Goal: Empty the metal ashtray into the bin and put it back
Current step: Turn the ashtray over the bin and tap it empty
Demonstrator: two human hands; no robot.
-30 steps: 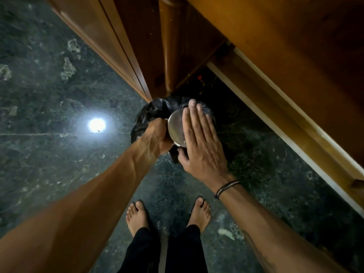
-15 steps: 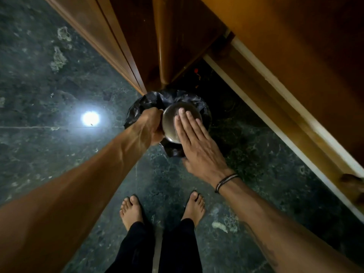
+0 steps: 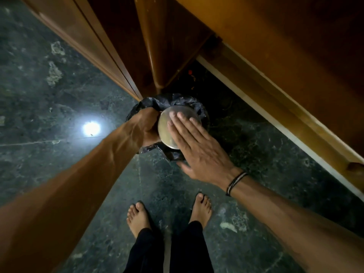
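Floor: dark green marble under your bare feet | bin: black-lined, beside the wooden furniture | ashtray: upturned over the bin, base facing you | your left hand: gripping its rim (fingers hidden) | your right hand: flat, fingers extended on its base.

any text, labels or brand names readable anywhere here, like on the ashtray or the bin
None: no readable text in this view.
metal ashtray: bare metal, no marking visible, partly covered by the right hand.
black bin liner: plain.
wooden furniture: no labels.
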